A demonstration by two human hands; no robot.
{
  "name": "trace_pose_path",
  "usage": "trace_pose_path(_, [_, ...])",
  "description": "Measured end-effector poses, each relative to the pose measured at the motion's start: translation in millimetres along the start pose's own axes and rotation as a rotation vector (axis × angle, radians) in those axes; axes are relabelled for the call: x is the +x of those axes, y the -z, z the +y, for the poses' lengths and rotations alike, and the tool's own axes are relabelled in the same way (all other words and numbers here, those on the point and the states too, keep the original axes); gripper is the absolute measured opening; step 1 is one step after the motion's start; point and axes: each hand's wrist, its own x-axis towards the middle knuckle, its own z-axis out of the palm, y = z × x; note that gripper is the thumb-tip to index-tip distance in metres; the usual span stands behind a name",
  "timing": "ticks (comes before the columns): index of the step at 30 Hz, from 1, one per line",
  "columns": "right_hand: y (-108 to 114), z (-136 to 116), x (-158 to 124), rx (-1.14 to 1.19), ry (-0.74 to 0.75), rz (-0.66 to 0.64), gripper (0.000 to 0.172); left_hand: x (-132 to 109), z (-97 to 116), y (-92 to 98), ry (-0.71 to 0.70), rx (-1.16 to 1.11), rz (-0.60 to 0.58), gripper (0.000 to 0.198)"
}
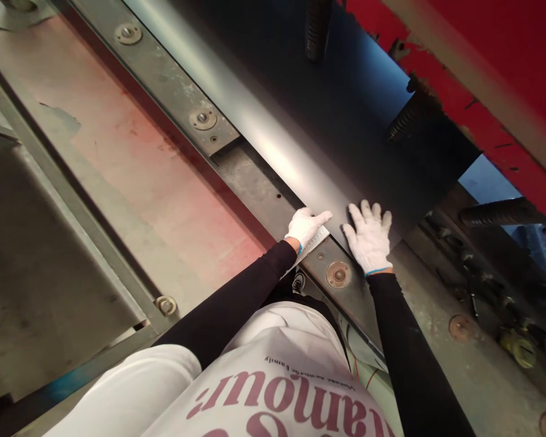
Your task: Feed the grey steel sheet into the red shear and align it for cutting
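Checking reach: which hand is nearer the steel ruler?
Left. The left hand rests on the steel ruler; the right hand is apart from it, to its right, spread on the dark metal sheet.

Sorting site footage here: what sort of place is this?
Probably a sheet-metal workshop: a dark metal sheet lies across a bolted steel machine bed, beside a red machine frame with coil springs.

- White knit is seen on the left hand [306,228] and the right hand [369,238], each glove edged with blue at the cuff.
- Black is worn on both sleeves [414,358].
- A silvery face with dark markings is shown by the steel rule [313,244].
- A near white T-shirt [273,388] is printed with dusty-pink lettering.
- A dark grey, pale-streaked tone is taken by the metal sheet [327,121].
- Chipped red paint with black marks is seen on the far-right machine frame [486,79].
- Grey, blotched with faded pink-red, is shown by the left steel bed [164,188].
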Motion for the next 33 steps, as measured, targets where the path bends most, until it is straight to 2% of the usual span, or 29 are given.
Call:
trace_pose_path(4, [-17.0,-11.7,11.1,-0.03,0.016,-0.026,0.055,-1.2,-1.2,-0.1,-0.007,0.032,0.02,0.055])
trace_pose_path(14, [-15.0,-11.8,8.5,0.001,0.058,-0.01,0.057,-0.8,-1.9,1.8,0.019,0.061,0.026,0.057])
trace_pose_path(23, [-20.4,-10.2,9.6,0.072,0.311,-0.04,0.057,-1.2,-5.5,4.0,-0.019,0.038,0.035,0.054])
trace_pose_path(33, [-25.2,-11.2,12.4,0.045,0.301,-0.016,0.057,5.7,-8.7,-3.5,-0.041,-0.04,0.055,0.047])
